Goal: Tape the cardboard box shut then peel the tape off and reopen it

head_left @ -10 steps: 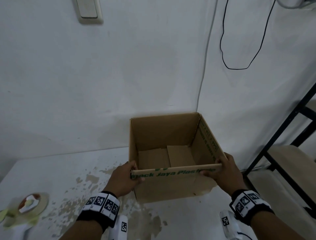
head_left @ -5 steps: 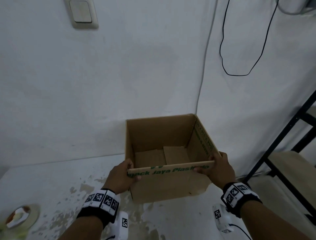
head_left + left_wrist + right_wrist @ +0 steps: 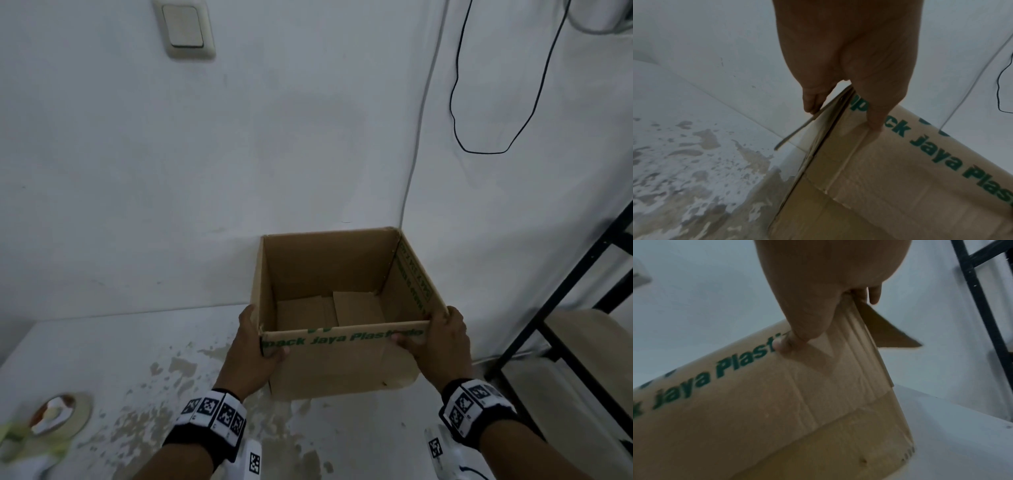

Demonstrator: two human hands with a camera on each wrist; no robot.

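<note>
An open brown cardboard box with green lettering stands on the white table, its far side against the wall corner. Its inside is empty and its flaps are folded down outside. My left hand grips the near left corner, thumb on the printed front, fingers round the side. My right hand grips the near right corner the same way, thumb pressed on the lettering. A roll of tape lies at the table's near left, apart from both hands.
The white table has patches of peeled paint. A black metal rack with tan shelves stands to the right of the box. A black cable hangs on the wall above, and a light switch sits high on the left.
The box, held in both hands, has shifted a little away from me toward the wall corner. The grip at both near corners is unchanged.
</note>
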